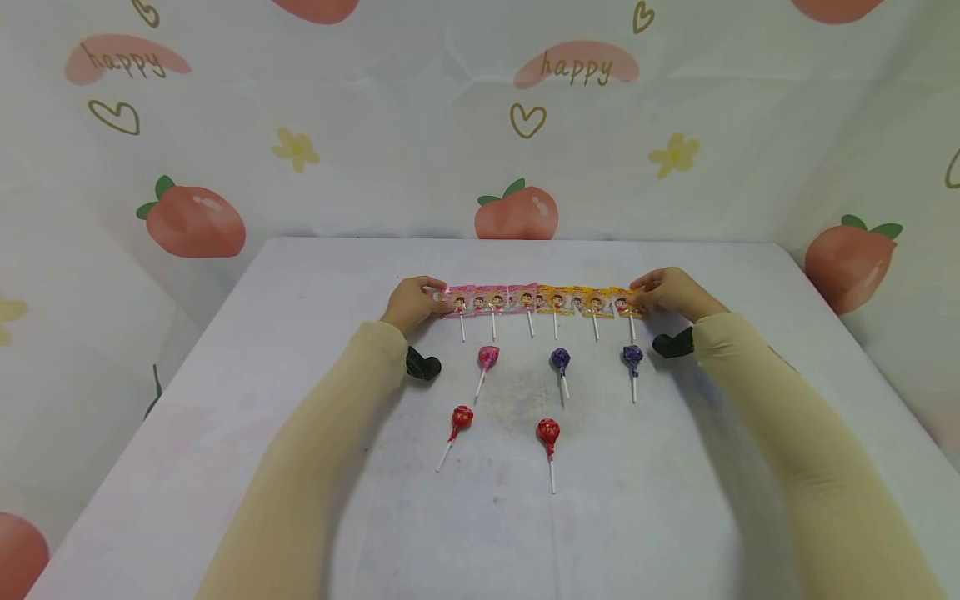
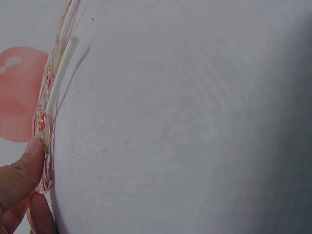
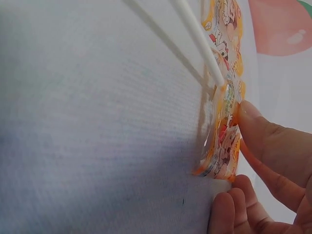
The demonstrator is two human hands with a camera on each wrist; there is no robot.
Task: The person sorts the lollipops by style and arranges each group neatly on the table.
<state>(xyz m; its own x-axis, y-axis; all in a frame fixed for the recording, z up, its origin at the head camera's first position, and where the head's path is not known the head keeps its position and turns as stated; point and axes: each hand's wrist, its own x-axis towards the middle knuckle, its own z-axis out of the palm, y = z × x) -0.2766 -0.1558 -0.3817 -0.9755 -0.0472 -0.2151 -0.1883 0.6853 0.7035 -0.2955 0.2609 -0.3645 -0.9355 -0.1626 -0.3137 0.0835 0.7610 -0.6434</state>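
A row of flat-wrapped lollipops with white sticks lies across the far part of the white table (image 1: pixel 300 333). Pink wrappers (image 1: pixel 495 300) make up the left half, orange ones (image 1: pixel 557 298) the right half. My left hand (image 1: pixel 412 303) pinches the outer edge of the leftmost pink-wrapped lollipop (image 1: pixel 460 302), thumb in front, as the left wrist view also shows. At the other end my right hand (image 1: pixel 671 293) pinches the rightmost orange-wrapped lollipop (image 1: pixel 628 303). In the right wrist view its thumb (image 3: pixel 258 126) presses the wrapper, with other fingers curled below at the table.
Nearer than the row lie a pink ball lollipop (image 1: pixel 488 358) and two purple ones (image 1: pixel 560 360). Two red ball lollipops, one on the left (image 1: pixel 462 417) and one in the middle (image 1: pixel 548 432), lie closer still. A peach-printed cloth (image 1: pixel 420 125) hangs behind the table.
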